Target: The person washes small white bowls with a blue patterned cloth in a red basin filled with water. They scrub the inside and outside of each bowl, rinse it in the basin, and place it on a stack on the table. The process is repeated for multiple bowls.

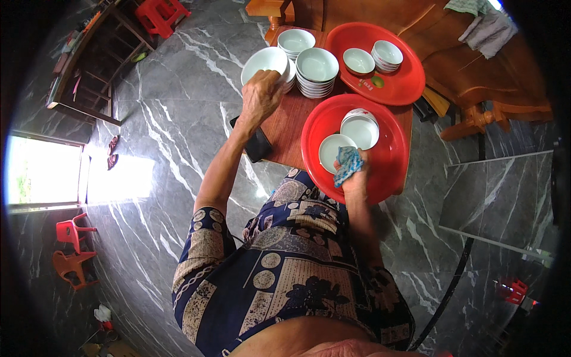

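My left hand (pixel 262 99) grips the near rim of a white bowl (pixel 264 60) at the left end of a stack of white bowls; whether that bowl rests on the stack cannot be told. A crumpled blue-and-white cloth (pixel 348 166) is in my right hand (pixel 357 180), over the near side of a red plastic basin (pixel 387 172). Inside this basin, a white bowl (pixel 331 149) lies by the cloth. Beside it a second bowl (pixel 360 132) leans tilted against one with a red pattern (pixel 359 113). Taller stacked bowls (pixel 316 73) stand right of my left hand.
Behind is another red basin (pixel 408 85) with a single bowl (pixel 358 61) and a small stack (pixel 387 56). A black phone (pixel 256 145) lies at the left edge of the wooden table (pixel 285 134). A carved wooden bench (pixel 428 26) borders the far side.
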`<action>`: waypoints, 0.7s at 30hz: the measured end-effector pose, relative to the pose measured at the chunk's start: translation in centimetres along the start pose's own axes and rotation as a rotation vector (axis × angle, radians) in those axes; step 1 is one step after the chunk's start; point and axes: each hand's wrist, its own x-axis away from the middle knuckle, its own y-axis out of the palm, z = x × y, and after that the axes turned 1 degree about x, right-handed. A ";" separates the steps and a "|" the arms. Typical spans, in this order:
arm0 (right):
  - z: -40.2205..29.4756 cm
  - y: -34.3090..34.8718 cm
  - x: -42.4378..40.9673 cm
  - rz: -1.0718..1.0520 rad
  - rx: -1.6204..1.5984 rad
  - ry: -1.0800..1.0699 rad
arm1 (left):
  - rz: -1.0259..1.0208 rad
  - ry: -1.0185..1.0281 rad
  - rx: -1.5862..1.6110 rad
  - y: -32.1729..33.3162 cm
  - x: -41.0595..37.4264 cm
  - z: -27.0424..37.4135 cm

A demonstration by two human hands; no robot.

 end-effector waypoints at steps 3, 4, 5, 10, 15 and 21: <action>0.3 -0.1 -0.3 -0.007 -0.052 0.009 | 0.018 0.081 -0.165 2.1 -0.5 -2.5; 0.4 -0.3 -0.4 -0.038 -0.071 0.004 | 0.019 0.095 -0.203 2.7 -0.5 -3.1; 0.5 -0.5 -0.6 -0.069 -0.090 -0.001 | -0.001 0.100 -0.247 3.4 -0.5 -3.6; 0.4 -0.4 -0.9 -0.089 -0.151 0.037 | -0.058 0.139 -0.381 6.9 -0.5 -6.1; 0.1 0.5 -0.1 -0.020 -0.126 0.026 | -0.127 0.144 -0.402 8.4 -0.7 -7.0; 0.0 0.6 -0.1 -0.031 -0.148 0.090 | -0.173 0.143 -0.443 9.3 -0.7 -8.3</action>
